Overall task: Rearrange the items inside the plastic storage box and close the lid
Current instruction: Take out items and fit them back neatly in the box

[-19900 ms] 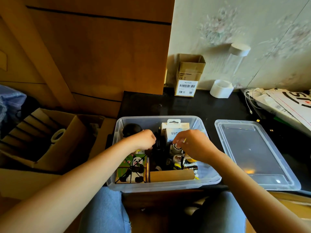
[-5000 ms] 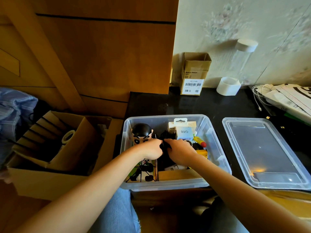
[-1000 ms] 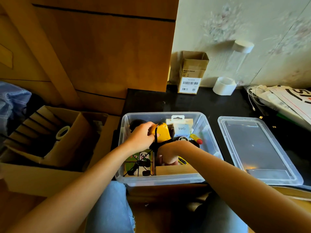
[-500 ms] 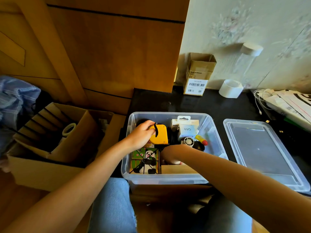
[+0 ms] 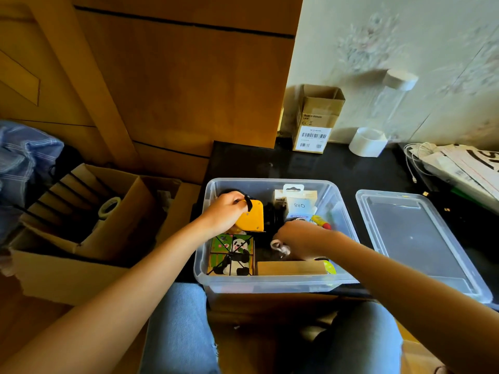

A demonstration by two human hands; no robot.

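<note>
A clear plastic storage box point(image 5: 267, 284) stands open at the near edge of a black table. Its clear lid point(image 5: 415, 238) lies flat to the right. My left hand point(image 5: 224, 214) grips a yellow tape measure point(image 5: 251, 218) with a black strap, held above the box's left side. My right hand point(image 5: 299, 240) reaches down into the box's middle, fingers curled among small items; what it holds is hidden. Inside lie a panda puzzle cube point(image 5: 232, 253), a wooden block point(image 5: 290, 268), a white packaged box marked 088 point(image 5: 298, 205) and a yellow marker with a red cap point(image 5: 320, 221).
An open cardboard carton point(image 5: 81, 238) with dividers and a tape roll stands left of the table. At the back wall stand a small cardboard box point(image 5: 314, 122), a white tape roll point(image 5: 367, 141) and a clear bottle point(image 5: 393, 101). Papers and a white cable point(image 5: 459, 166) lie far right.
My left hand has kept the yellow tape measure raised over the box's left side. My right hand has shifted right and deeper among the small items in the middle.
</note>
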